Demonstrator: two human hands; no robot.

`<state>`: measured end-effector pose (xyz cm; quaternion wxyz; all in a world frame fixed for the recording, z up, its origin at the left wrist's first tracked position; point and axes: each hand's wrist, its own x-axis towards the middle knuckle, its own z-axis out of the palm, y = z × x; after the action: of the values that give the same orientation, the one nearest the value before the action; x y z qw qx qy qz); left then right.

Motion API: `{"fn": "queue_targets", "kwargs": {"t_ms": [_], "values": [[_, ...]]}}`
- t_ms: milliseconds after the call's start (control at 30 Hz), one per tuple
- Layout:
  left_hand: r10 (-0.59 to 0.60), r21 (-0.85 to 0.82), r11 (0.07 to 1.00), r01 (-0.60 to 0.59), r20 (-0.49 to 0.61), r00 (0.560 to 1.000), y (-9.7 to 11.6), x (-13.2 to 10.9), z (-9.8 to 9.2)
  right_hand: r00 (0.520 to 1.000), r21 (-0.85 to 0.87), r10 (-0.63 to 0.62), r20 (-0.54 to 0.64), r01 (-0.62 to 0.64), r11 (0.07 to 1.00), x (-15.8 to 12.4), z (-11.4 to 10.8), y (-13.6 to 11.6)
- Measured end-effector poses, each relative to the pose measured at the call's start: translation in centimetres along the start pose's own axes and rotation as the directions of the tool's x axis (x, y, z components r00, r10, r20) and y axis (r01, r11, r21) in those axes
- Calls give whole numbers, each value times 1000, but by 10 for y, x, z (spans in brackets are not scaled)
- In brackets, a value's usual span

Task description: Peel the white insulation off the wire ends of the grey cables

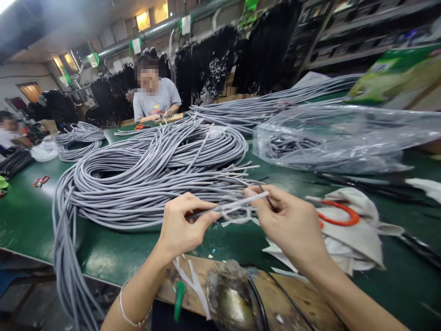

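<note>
My left hand (184,223) pinches a grey cable (198,214) between thumb and fingers. Whitish strands (237,211) fan out from the cable's end into the gap between my hands. My right hand (287,220) is closed at that end, its fingertips around a thin dark wire (271,198); motion blur hides the exact grip. One pale, straight strand (255,198) crosses in front of the right fingers. Just beyond both hands lies a big coiled bundle of grey cables (113,197), its loose ends pointing right.
Red-handled scissors (339,214) rest on a white cloth (365,243) at right. A clear plastic bag (344,133) of dark parts lies behind. Close to me, a wooden board (193,271) carries a stained metal lump (234,294) and a green clip (179,299). A co-worker (156,99) sits opposite.
</note>
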<state>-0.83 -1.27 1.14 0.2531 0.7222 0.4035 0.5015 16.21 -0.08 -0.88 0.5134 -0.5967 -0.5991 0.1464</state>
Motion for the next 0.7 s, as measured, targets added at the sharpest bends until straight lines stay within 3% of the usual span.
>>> {"fn": "queue_targets", "kwargs": {"t_ms": [67,133,233,300,433,700], "values": [[93,24,996,-91,-62,994,0,-1,-2,996,-143,-48,70,58,988,0,-1,4],[165,75,985,-156,-139,976,-1,-1,-3,968,-264,-217,123,242,933,-3,2,4],[229,158,967,-199,-202,952,-3,-2,-3,838,-326,-540,77,533,781,-12,5,-3],[253,193,958,-214,-208,945,-3,-3,-2,747,-306,-664,3,633,711,-17,4,-9],[278,238,943,-231,-188,942,-2,-3,0,668,-305,-739,-88,688,659,-21,0,-16],[322,298,916,-269,-144,936,-3,-4,4,651,-436,-758,-32,673,597,-21,-1,-14]]}}
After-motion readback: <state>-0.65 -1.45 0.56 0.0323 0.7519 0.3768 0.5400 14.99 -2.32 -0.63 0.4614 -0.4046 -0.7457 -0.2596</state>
